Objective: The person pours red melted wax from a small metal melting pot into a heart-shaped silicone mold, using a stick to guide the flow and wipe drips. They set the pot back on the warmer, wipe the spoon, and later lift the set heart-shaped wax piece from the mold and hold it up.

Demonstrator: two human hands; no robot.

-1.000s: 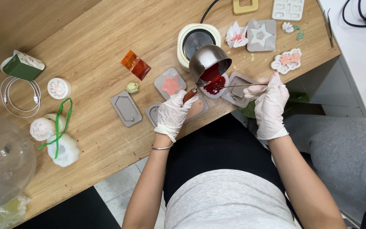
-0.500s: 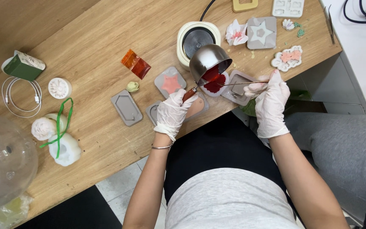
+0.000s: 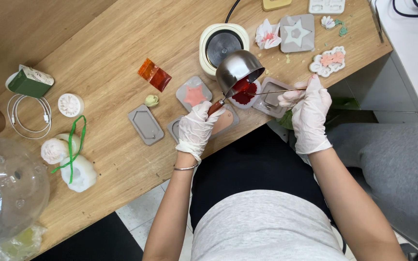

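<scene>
At table edge, nearest the person: both gloved hands work over a cluster of grey moulds on the wooden table (image 3: 97, 43).
Left hand: left hand (image 3: 197, 128), in a white glove, is closed around the wooden handle of a small steel pot (image 3: 235, 70); the pot is tilted, its mouth turned down toward the moulds.
Pot contents: red liquid (image 3: 243, 86) shows at the lip of the pot and in the round mould (image 3: 244, 97) directly beneath it.
Right hand: right hand (image 3: 308, 108), also gloved, has its fingers pinched together on a thin metal stick (image 3: 272, 91); the stick's far end reaches to the red liquid at the pot's lip.
Moulds just beside: a grey square mould (image 3: 271, 94) lies under the stick; a grey mould with a pink star (image 3: 194, 94) lies left of the pot; an empty grey rectangular mould (image 3: 144, 124) lies further left.
Mid table: an orange and red transparent packet (image 3: 154, 74), flat and oblong, lies above the star mould; a round cream hotplate (image 3: 223, 42) stands behind the pot.
Left side: a green box-shaped package (image 3: 29, 81) with a pale patterned top lies beside a coiled white cable (image 3: 27, 118).
Far edge: a grey mould with a white star (image 3: 297, 33) lies near the table's far right corner.
</scene>
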